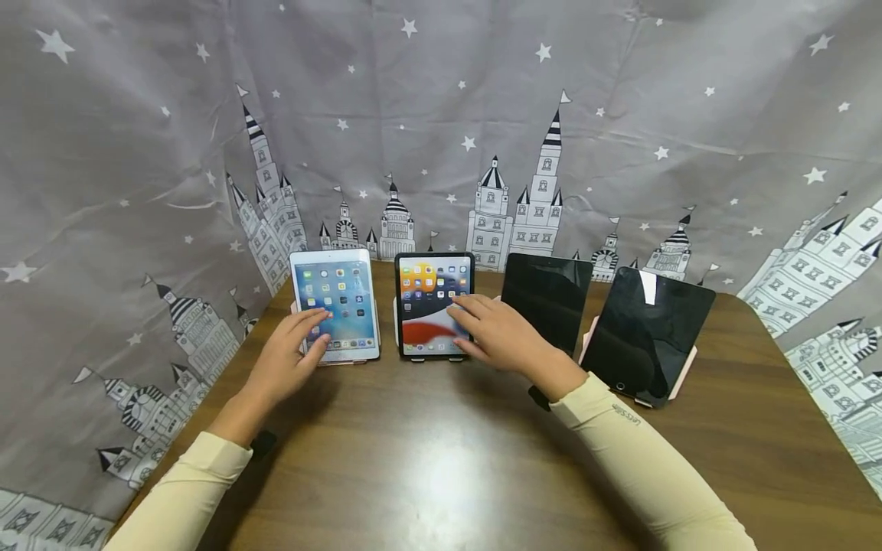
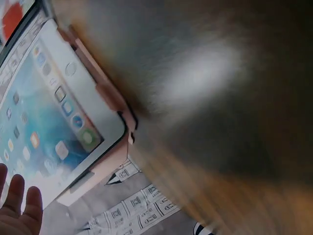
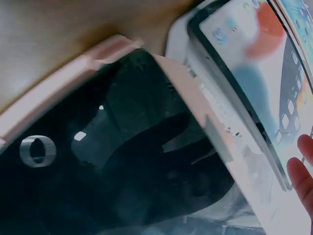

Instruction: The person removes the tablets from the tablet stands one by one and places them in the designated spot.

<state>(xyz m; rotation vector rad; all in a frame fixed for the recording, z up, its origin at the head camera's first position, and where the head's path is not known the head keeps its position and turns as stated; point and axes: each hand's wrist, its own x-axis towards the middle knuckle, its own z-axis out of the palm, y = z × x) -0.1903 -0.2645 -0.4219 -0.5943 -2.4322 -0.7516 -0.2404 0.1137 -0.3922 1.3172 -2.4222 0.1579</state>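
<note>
A white tablet (image 1: pixel 365 306) leans on a stand at the left, its screen lit with a blue home screen of app icons. My left hand (image 1: pixel 285 356) reaches over its lower left part, fingers extended in front of the screen. In the left wrist view its fingertips (image 2: pixel 33 198) show at the screen's edge, beside the pink stand (image 2: pixel 105 169). To the right stands a black-framed tablet (image 1: pixel 420 329), lit with a colourful home screen. My right hand (image 1: pixel 499 333) overlaps its right edge, fingers spread and relaxed. In the right wrist view its fingertips (image 3: pixel 297 171) are right at the glass.
Two dark-screened tablets stand further right: one black tablet (image 1: pixel 547 298) partly behind my right hand, and another black tablet (image 1: pixel 648 333) on a pink stand. All stand on a brown wooden table (image 1: pixel 413 428). Behind hangs a grey curtain (image 1: pixel 427 99) with castles and stars.
</note>
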